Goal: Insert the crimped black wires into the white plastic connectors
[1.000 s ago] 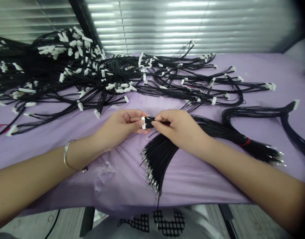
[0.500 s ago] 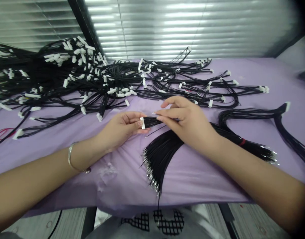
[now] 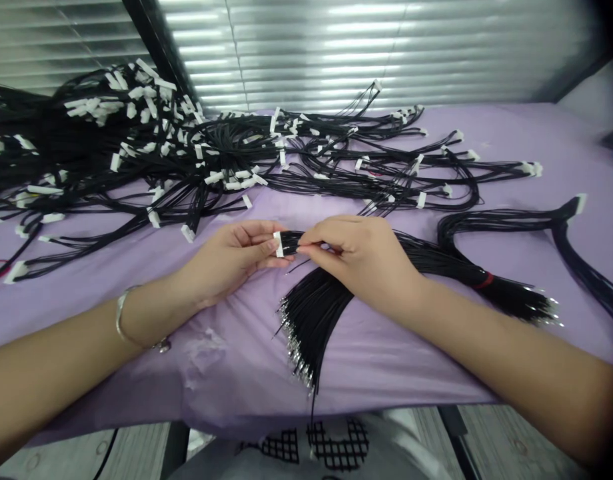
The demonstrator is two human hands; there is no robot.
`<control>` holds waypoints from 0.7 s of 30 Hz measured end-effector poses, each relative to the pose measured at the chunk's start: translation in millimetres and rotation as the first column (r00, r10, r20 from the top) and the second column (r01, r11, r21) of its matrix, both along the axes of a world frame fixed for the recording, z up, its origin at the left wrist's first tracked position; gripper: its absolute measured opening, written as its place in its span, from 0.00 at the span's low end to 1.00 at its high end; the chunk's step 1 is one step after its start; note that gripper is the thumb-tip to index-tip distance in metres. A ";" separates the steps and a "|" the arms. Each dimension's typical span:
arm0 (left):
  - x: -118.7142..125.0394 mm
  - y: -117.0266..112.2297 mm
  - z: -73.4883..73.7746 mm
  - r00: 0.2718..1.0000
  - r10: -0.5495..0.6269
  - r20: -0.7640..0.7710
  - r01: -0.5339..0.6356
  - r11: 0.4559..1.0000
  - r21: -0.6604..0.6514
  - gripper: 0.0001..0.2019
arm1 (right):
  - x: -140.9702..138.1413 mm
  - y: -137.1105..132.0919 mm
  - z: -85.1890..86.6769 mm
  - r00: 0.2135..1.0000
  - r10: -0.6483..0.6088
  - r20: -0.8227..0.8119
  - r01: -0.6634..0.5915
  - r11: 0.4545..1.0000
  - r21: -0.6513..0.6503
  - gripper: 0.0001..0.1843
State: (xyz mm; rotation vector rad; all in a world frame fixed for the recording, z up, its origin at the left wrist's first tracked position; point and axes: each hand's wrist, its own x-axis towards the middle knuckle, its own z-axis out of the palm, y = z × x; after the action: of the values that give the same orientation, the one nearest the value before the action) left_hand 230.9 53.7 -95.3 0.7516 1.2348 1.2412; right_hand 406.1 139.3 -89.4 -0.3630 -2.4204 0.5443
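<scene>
My left hand (image 3: 231, 257) pinches a small white connector (image 3: 278, 245) with black wires running out of its right side. My right hand (image 3: 366, 260) is closed in a pinch on one of those black wires (image 3: 289, 241) right beside the connector. Both hands hover just above a purple table cover (image 3: 136, 280). Under my right hand lies a bundle of loose black wires (image 3: 316, 313) with bare metal terminals, fanned toward the front edge and tied with a red band (image 3: 481, 281) further right.
A big tangled pile of finished black harnesses with white connectors (image 3: 151, 147) covers the back left and middle of the table. A looped black cable set (image 3: 536, 220) lies at the right. Window blinds (image 3: 366, 47) stand behind. The table's front edge is close below my forearms.
My right hand had lifted with its fingers spread half a second ago; now it has closed again on a wire at the connector. The left hand has kept hold of the connector.
</scene>
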 end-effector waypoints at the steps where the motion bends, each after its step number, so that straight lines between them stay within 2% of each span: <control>1: -0.1 0.0 0.0 1.000 -0.002 0.003 0.002 1.000 0.002 0.09 | -0.6 1.0 -0.9 1.000 -0.004 -0.022 0.005 1.000 0.016 0.05; 9: -1.1 0.8 -0.8 1.000 -0.015 0.024 0.015 1.000 0.011 0.08 | -8.3 0.7 -8.0 0.998 -0.042 -0.057 0.045 0.997 0.056 0.08; 21: -0.8 -0.2 0.9 1.000 -0.007 0.010 0.007 1.000 -0.008 0.09 | -7.2 0.6 -2.8 1.000 -0.014 0.003 0.014 1.000 0.012 0.10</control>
State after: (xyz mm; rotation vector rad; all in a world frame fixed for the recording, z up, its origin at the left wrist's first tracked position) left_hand 230.1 53.5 -94.5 0.7428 1.2271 1.2325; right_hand 398.9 139.9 -92.2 -0.3764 -2.4214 0.5235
